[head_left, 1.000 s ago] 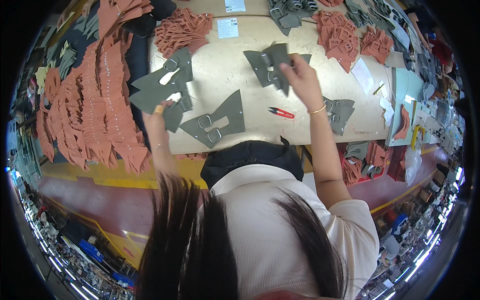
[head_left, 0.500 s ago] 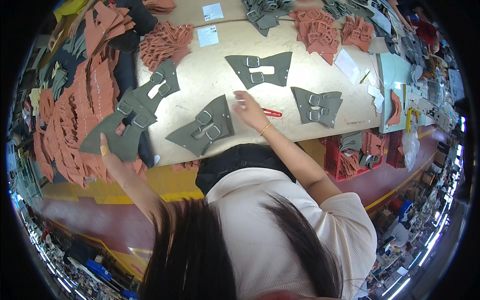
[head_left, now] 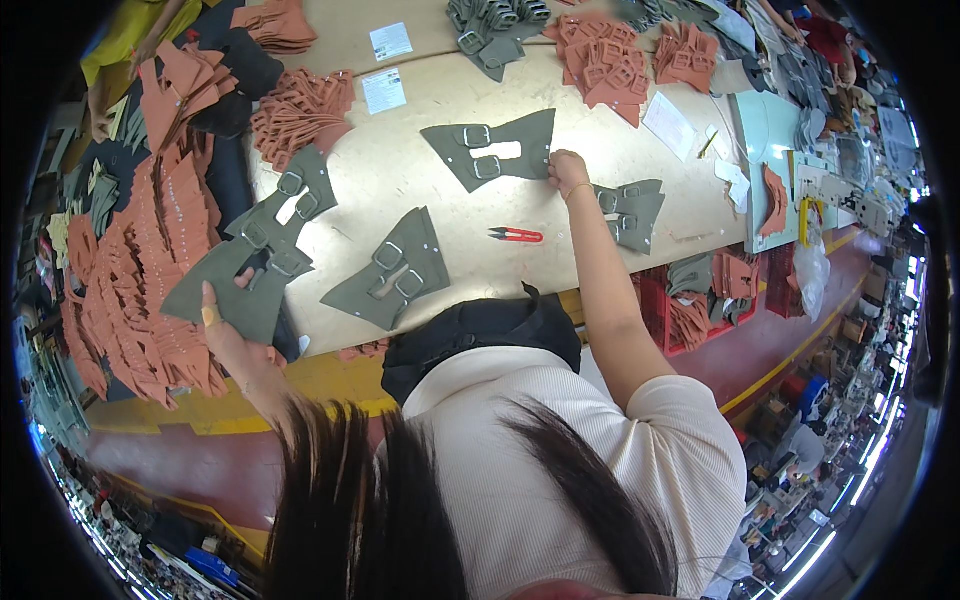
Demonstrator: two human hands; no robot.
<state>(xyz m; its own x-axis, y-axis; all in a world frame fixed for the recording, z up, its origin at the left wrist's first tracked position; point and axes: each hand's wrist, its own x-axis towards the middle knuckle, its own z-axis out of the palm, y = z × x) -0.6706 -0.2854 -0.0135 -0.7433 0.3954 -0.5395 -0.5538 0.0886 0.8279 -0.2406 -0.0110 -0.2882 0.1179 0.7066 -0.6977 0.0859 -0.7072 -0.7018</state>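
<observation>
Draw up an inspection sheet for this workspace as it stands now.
Surface: tan table, faint marks.
Work pieces: held green piece with buckles, in the left hand; flat green panel at the right hand; other green panels nearby.
Clutter: red snips, paper sheets, orange-brown stacks.
Hands: left thumb lies on its piece; right fingers meet the panel's right edge, grip unclear.
Cables: nothing seen.
Surroundings: red crate below the table's right side; co-worker's yellow clothing at upper left.
</observation>
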